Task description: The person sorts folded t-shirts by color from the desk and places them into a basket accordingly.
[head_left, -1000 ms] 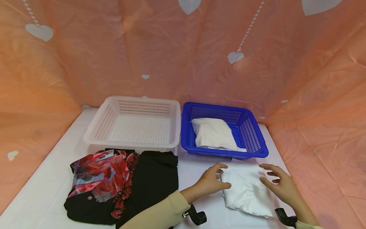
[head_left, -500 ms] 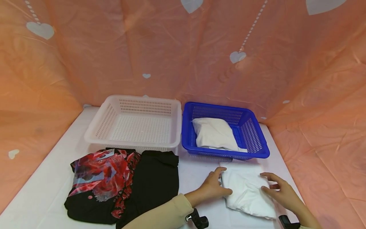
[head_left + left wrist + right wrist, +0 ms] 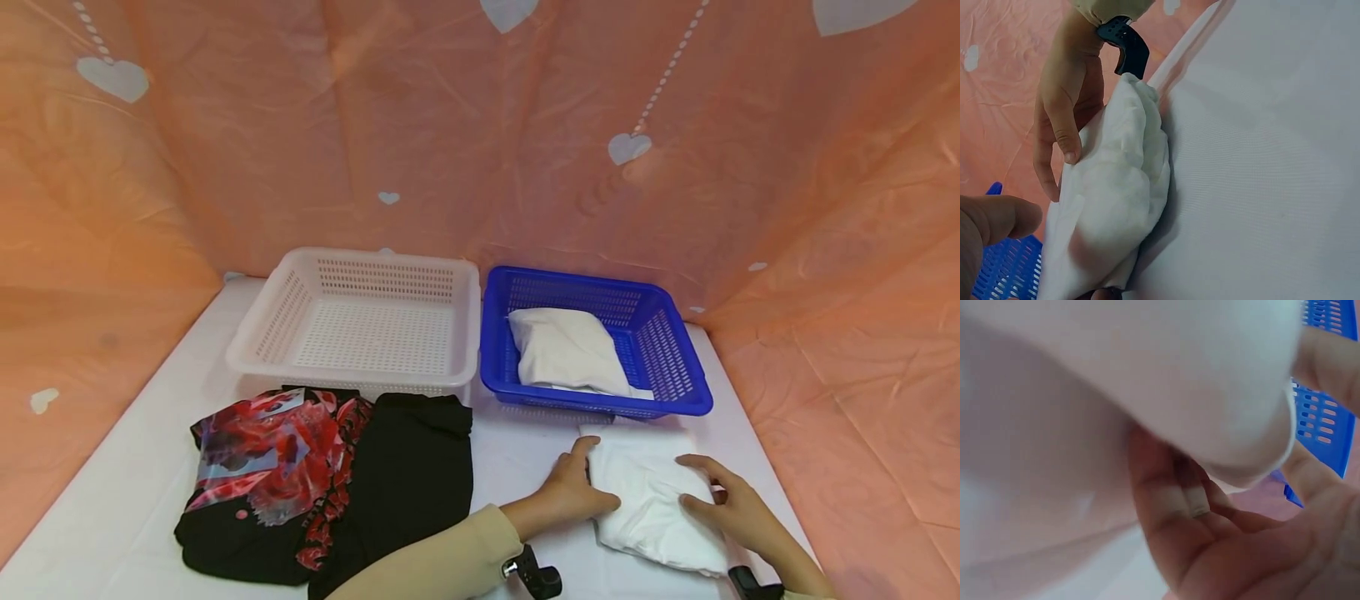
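A folded white garment (image 3: 652,496) lies on the white-covered table at the right, in front of the blue basket. My left hand (image 3: 573,492) grips its left edge, the thumb over the top side; in the left wrist view a fingertip shows at the cloth's lower edge. On the opposite edge my right hand (image 3: 735,504) holds the garment. The right wrist view shows the right fingers (image 3: 1160,494) tucked beneath the cloth, with the thumb above. The garment's underside is hidden.
The blue basket (image 3: 671,333) contains a folded white cloth (image 3: 570,350). To its left stands a white basket (image 3: 251,350). Two folded garments lie at front left: a black one with a red print (image 3: 277,467) and a plain black one (image 3: 416,467). Orange sheeting (image 3: 420,125) surrounds the table.
Both hands have come down from over the garment to its side edges, and their fingers have closed in on it. The head view has shifted slightly. Baskets and black garments stay put.
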A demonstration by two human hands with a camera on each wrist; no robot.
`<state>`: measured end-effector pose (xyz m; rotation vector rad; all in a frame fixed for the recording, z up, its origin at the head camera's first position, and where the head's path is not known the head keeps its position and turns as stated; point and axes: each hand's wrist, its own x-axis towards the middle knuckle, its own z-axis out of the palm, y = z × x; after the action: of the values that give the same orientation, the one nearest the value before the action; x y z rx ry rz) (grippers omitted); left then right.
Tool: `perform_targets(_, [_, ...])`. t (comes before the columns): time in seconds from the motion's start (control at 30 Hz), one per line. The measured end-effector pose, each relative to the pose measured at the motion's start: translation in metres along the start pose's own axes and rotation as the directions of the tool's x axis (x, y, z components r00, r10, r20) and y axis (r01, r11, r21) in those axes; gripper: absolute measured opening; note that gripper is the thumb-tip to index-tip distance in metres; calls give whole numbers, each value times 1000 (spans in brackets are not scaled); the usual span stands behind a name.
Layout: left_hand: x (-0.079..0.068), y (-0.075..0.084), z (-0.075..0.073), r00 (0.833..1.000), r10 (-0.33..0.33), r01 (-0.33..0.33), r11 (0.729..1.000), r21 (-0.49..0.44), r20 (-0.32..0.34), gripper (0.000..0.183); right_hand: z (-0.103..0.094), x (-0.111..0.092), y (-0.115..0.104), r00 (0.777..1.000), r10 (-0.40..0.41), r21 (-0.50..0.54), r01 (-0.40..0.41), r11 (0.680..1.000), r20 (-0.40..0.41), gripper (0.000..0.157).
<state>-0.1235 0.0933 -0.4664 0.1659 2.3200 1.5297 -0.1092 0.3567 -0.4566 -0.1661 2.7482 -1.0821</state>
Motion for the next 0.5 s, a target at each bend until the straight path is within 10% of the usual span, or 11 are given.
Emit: perform_targets(0.5, [8,0,9,1000,3,-3,999,-33,10,80,4,7,-6,999,-25,6,25,1000,27,53])
